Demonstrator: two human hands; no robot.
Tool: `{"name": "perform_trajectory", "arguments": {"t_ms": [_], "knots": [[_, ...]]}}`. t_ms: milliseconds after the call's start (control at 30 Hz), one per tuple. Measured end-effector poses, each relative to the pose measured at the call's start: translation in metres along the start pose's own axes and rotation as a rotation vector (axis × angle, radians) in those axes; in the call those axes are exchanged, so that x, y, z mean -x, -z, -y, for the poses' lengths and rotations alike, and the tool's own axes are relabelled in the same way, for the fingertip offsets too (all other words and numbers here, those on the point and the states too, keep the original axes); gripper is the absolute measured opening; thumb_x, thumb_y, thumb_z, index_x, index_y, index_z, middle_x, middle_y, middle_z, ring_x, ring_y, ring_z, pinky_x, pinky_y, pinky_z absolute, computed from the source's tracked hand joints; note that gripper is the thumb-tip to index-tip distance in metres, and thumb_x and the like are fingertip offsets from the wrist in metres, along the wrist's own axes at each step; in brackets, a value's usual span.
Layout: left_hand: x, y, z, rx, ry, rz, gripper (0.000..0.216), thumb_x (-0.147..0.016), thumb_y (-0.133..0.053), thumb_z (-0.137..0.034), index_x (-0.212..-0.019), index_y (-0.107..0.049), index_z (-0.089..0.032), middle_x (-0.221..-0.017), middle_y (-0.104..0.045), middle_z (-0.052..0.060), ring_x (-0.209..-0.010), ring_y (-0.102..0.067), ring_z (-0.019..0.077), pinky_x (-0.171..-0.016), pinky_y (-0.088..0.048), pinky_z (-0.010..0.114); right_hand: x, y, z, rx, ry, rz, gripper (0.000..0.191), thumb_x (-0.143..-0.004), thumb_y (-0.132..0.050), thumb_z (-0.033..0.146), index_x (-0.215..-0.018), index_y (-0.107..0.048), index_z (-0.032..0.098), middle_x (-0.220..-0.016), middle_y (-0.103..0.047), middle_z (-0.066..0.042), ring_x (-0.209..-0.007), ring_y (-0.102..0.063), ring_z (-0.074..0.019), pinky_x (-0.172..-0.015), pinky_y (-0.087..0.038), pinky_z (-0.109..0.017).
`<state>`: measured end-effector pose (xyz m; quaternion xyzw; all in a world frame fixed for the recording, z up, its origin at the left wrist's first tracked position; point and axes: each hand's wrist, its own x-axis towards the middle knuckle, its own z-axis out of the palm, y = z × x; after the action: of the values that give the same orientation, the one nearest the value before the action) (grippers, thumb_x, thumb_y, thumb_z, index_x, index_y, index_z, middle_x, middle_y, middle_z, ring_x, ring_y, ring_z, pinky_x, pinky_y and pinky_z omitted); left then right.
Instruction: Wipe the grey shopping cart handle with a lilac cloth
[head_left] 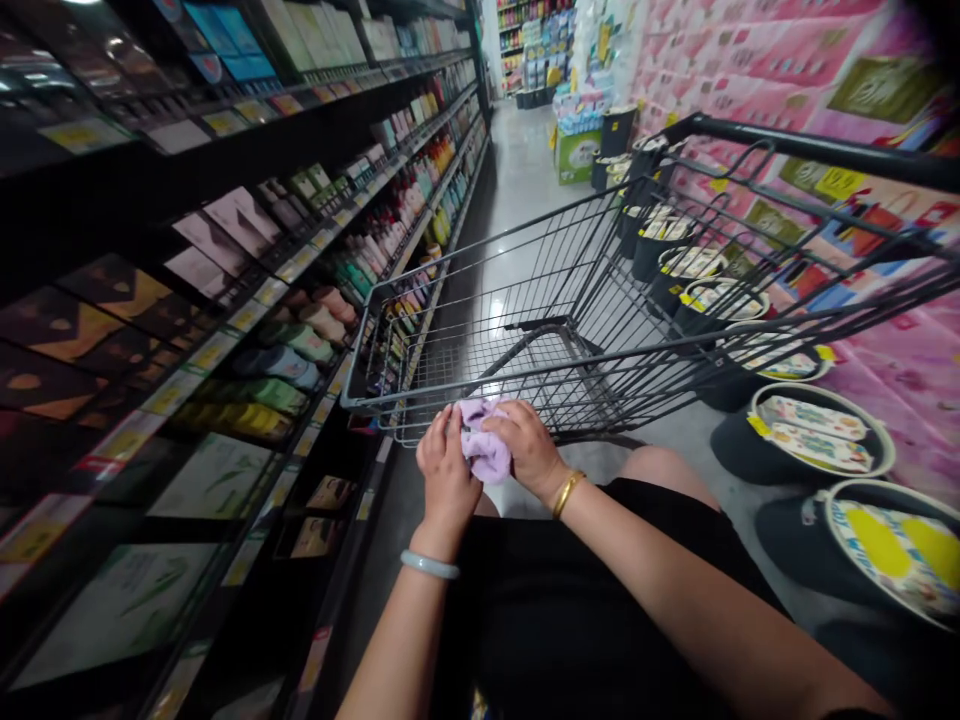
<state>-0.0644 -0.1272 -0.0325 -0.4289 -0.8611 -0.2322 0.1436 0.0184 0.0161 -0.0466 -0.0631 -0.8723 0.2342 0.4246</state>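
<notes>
Both my hands hold a small lilac cloth (486, 450) just in front of my lap. My left hand (444, 473) is closed on its left side, a pale bangle on the wrist. My right hand (526, 446) grips it from the right, a gold bangle on the wrist. The cloth is bunched between them, right at the near rim of a dark wire shopping trolley (375, 300). The trolley basket looks empty and is tilted in the view.
Dark shelves (247, 300) of bottles and boxes run along the left. On the right stand several black buckets (814, 435) with printed lids before pink stacked packs (787, 60). A shiny aisle floor (517, 170) leads to far displays.
</notes>
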Motion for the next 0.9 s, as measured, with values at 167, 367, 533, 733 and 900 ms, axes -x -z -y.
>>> {"name": "perform_trajectory", "arguments": {"t_ms": [167,367,533,733,900], "knots": [[0.008,0.001,0.031,0.02,0.125,0.009,0.069,-0.089,-0.05,-0.023,-0.155,-0.031,-0.019,-0.152,-0.045,0.017,-0.14,-0.042,0.0302,-0.114,-0.034,0.051,-0.007,-0.018,0.007,-0.021,0.051,0.062,0.02,-0.094,-0.057,0.018,-0.107,-0.071,0.024,-0.11,-0.064,-0.009,-0.11,-0.054,-0.0232,-0.097,-0.051,-0.041],[0.012,0.0,0.065,0.0,0.131,0.04,0.07,-0.08,-0.056,-0.016,-0.148,-0.04,-0.018,-0.151,-0.046,0.016,-0.144,-0.039,0.031,-0.116,-0.033,0.051,-0.012,-0.038,0.018,-0.049,0.044,0.077,0.019,-0.094,-0.058,0.021,-0.106,-0.072,0.023,-0.109,-0.063,-0.01,-0.105,-0.054,-0.0242,-0.092,-0.052,-0.043],[0.013,-0.005,0.085,0.037,0.212,0.018,0.053,-0.089,-0.054,-0.029,-0.141,-0.048,-0.017,-0.144,-0.052,0.018,-0.137,-0.046,0.0314,-0.113,-0.037,0.052,-0.023,-0.06,0.032,-0.024,0.076,0.108,0.019,-0.094,-0.058,0.02,-0.107,-0.071,0.024,-0.111,-0.063,-0.009,-0.109,-0.053,-0.0247,-0.093,-0.052,-0.04],[0.009,0.0,0.108,0.033,0.273,-0.028,0.058,-0.089,-0.059,-0.033,-0.142,-0.044,-0.015,-0.143,-0.052,0.019,-0.135,-0.048,0.031,-0.111,-0.039,0.049,-0.029,-0.079,0.044,-0.047,0.093,0.145,0.019,-0.095,-0.058,0.022,-0.11,-0.07,0.024,-0.111,-0.062,-0.009,-0.109,-0.053,-0.0244,-0.094,-0.052,-0.041],[-0.008,-0.001,0.129,0.031,0.369,-0.01,0.055,-0.089,-0.058,-0.034,-0.138,-0.049,-0.012,-0.143,-0.053,0.021,-0.134,-0.048,0.0325,-0.11,-0.041,0.049,-0.04,-0.098,0.048,-0.014,0.167,0.178,0.02,-0.095,-0.057,0.021,-0.11,-0.07,0.026,-0.114,-0.062,-0.009,-0.112,-0.051,-0.0247,-0.098,-0.05,-0.044]]}}
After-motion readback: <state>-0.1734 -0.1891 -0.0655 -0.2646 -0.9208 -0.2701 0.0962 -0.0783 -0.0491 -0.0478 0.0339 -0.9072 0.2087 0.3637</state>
